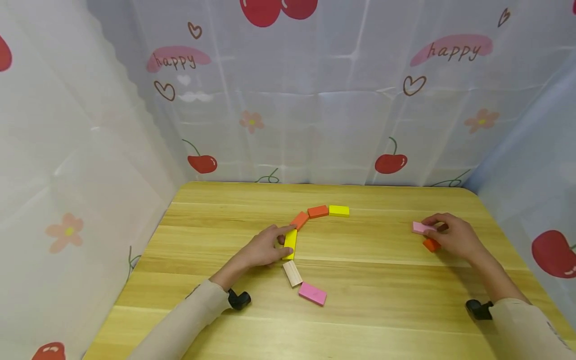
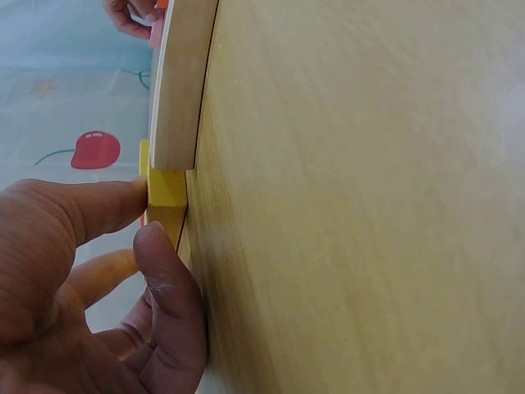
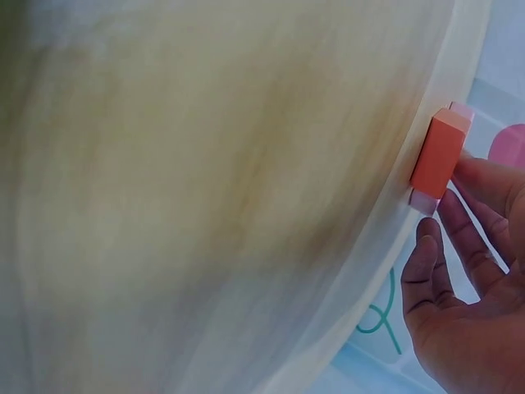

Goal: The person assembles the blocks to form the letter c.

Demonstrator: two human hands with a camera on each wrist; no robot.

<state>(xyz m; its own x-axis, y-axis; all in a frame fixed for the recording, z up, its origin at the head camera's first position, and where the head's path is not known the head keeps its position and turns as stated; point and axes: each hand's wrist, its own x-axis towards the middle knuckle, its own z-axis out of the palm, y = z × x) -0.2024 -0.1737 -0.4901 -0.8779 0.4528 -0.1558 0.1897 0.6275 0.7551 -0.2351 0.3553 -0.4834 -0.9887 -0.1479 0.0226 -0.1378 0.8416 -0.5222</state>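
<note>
My left hand (image 1: 264,247) pinches a yellow block (image 1: 290,244) on the table, its index finger at the far end and its thumb at the near end. The left wrist view shows its fingers (image 2: 115,209) against the same block (image 2: 168,190). To the right, my right hand (image 1: 458,239) grips a pink block (image 1: 420,228) between thumb and fingers. An orange block (image 1: 431,244) lies just in front of that pink one, beside the thumb. In the right wrist view the orange block (image 3: 440,154) partly hides the pink block (image 3: 423,202).
Beyond the left hand, two orange blocks (image 1: 318,212) and a yellow block (image 1: 339,211) continue a curved row. Nearer me, a plain wooden block (image 1: 292,273) and a pink block (image 1: 312,294) extend it. A printed curtain (image 1: 292,145) rises behind the wooden table (image 1: 360,320).
</note>
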